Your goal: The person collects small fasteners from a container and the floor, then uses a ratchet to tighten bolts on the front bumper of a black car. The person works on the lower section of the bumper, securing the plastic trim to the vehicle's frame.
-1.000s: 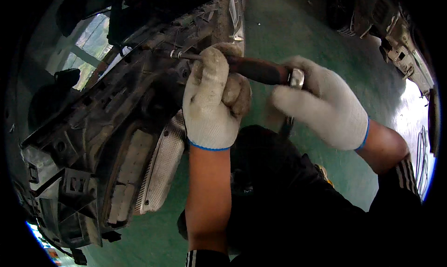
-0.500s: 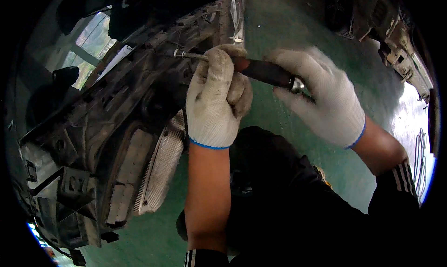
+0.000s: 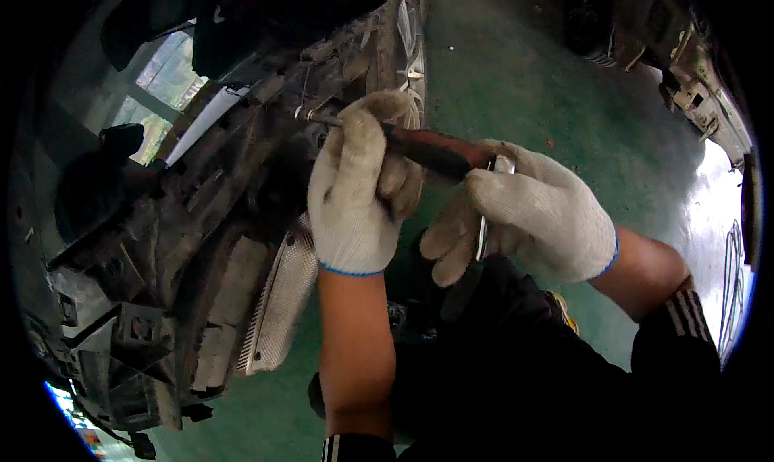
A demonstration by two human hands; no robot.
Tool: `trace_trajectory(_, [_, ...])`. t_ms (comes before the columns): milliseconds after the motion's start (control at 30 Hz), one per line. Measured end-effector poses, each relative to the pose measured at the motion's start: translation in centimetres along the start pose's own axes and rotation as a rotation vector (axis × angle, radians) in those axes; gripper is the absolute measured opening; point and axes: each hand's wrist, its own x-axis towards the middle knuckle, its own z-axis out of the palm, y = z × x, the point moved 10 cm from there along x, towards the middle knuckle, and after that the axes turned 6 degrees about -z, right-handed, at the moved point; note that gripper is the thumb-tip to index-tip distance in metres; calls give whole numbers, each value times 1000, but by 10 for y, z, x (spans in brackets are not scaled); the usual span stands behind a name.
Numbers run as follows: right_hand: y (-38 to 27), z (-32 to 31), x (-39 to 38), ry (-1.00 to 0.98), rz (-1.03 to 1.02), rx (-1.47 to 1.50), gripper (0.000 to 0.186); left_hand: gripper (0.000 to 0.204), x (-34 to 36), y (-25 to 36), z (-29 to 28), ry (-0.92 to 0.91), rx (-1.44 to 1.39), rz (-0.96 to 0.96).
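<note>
My left hand (image 3: 355, 188), in a soiled white glove, grips a tool with a red-and-black handle (image 3: 431, 151) and a thin metal shaft (image 3: 322, 117) that points left toward the car's stripped front end. My gloved right hand (image 3: 524, 216) holds a shiny metal tool (image 3: 482, 236) crosswise at that handle's far end, thumb over it, lower fingers loosely curled beneath. I cannot tell whether the two tools are joined. The dark plastic car structure (image 3: 129, 268) lies at left and beyond my left hand, with a perforated metal shield (image 3: 274, 317) on its lower part.
A wheel (image 3: 407, 43) shows beyond my hands at the car's edge. Another partly stripped vehicle (image 3: 697, 99) stands at upper right across the green floor (image 3: 492, 91). Dark cables or hoses (image 3: 730, 285) lie at far right. My dark-clothed leg is below my hands.
My left hand and the handled tool have moved slightly down and left. My right hand first lifted to the handle's end, then came down and left, its lower fingers now showing beneath.
</note>
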Motion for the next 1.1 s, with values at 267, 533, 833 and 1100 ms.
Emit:
trace_trajectory(267, [-62, 17, 1, -75, -1081, -1185, 72, 63, -19, 26, -57, 390, 266, 41])
trace_trajectory(533, [22, 32, 21, -408, 19, 797, 94, 59, -36, 42, -53, 801, 580, 1])
trace_trajectory(833, [-51, 1, 34, -461, -669, -640, 80, 52, -52, 53, -64, 985, 502, 134])
trace_trajectory(1100, [-18, 26, 42, -480, -243, -4, 79, 47, -75, 68, -75, 1233, 477, 239])
